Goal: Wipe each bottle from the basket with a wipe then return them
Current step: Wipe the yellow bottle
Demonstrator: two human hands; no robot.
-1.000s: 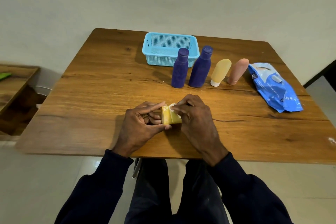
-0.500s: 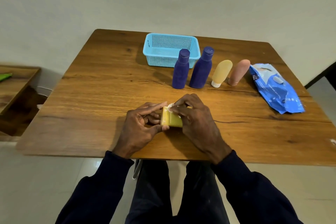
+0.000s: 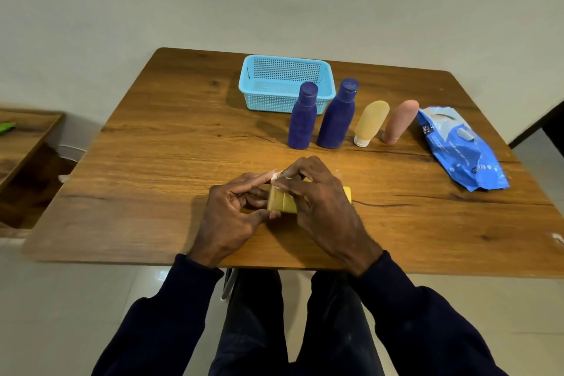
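Two hands meet near the front edge of the wooden tabletop: left hand grips a yellow plastic bottle, right hand pinches a crumpled white wipe against it; so small a scrap could slip out.

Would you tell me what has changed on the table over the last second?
The right hand, pinching the white wipe, slid slightly left along the lying yellow bottle, uncovering its right end. The left hand kept its grip on the other end; nothing was let go. The blue basket, left dark blue bottle, right dark blue bottle, yellow tube, pink tube and wipes pack stayed put.
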